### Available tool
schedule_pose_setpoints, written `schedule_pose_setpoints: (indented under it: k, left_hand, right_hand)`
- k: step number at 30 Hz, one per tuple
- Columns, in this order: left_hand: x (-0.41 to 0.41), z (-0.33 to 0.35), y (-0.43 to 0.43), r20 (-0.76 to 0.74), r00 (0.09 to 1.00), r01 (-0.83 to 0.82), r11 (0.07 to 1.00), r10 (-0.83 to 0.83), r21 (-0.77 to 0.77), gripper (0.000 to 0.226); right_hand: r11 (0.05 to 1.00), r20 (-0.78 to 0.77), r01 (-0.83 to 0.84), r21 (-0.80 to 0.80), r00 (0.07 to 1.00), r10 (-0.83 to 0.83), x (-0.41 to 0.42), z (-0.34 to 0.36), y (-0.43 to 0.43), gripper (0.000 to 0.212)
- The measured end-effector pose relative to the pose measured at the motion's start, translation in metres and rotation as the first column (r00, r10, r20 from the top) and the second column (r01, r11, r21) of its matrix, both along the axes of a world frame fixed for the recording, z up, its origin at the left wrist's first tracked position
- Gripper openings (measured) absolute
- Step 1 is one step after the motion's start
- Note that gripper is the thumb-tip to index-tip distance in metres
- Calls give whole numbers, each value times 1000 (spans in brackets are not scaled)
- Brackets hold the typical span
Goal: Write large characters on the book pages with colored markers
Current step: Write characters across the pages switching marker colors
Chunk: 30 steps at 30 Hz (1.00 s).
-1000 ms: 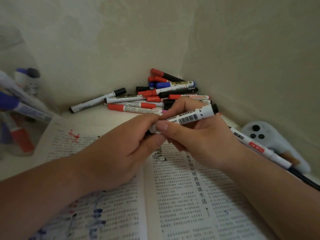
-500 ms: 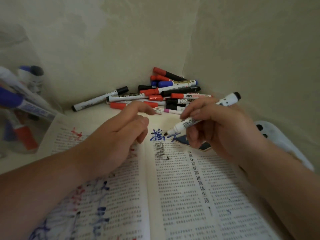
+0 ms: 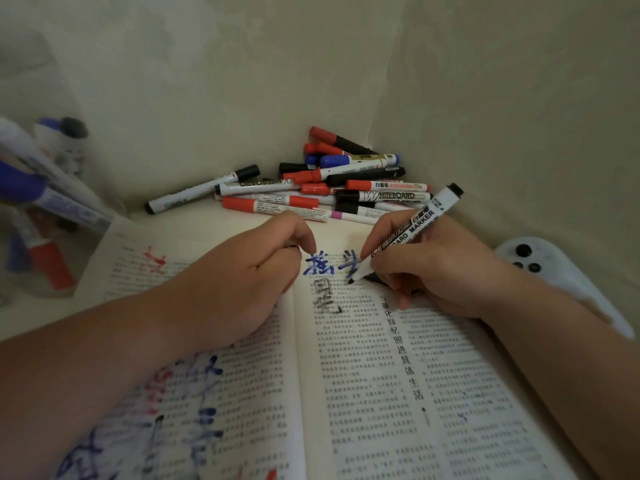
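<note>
Right hand (image 3: 429,271): grips marker (image 3: 415,227), tip on book (image 3: 363,375), right page, frame centre.
Left hand (image 3: 239,285): curled on left page; contents unclear.
Upper centre: marker pile (image 3: 329,188).

The marker (image 3: 415,228) in your right hand (image 3: 436,271) is labelled "BOARD MARKER". In the pile (image 3: 346,168), a black-capped marker (image 3: 384,196) reads "WHITEBOARD". A second marker (image 3: 256,184) shows the same word upside down. On the right page (image 3: 467,393), the vertical heading (image 3: 405,355) reads "回忆照进具体生活".
</note>
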<state>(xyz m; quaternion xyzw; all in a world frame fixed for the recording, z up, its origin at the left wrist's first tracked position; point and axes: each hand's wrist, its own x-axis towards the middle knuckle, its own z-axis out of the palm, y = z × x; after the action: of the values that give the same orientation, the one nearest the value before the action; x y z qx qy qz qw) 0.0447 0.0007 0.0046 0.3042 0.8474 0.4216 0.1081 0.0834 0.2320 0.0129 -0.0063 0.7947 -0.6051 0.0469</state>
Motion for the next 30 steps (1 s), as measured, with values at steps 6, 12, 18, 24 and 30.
schedule_pose_setpoints:
  k: [6,12,18,24,30]
  left_hand:
    - [-4,-6,-1,-56,998,-28,995,34,100,17]
    - [-3,-7,-1,-144,989,-23,994,39,109,18]
    - [-5,-8,0,-334,941,-46,999,48,13,16]
    - [-8,-10,-2,-361,932,7,1000,-11,-14,20]
    - [-8,-12,-2,-320,947,18,1000,-24,-23,15]
  right_hand:
    - [993,-57,-34,112,998,40,5,4,-2,19]
    - [984,-67,-12,178,997,24,6,6,-6,13]
    - [981,28,-91,172,996,87,9,8,-5,8]
    - [980,-56,7,198,998,4,7,8,-5,12]
    - [949,-51,43,313,998,-28,5,8,-6,10]
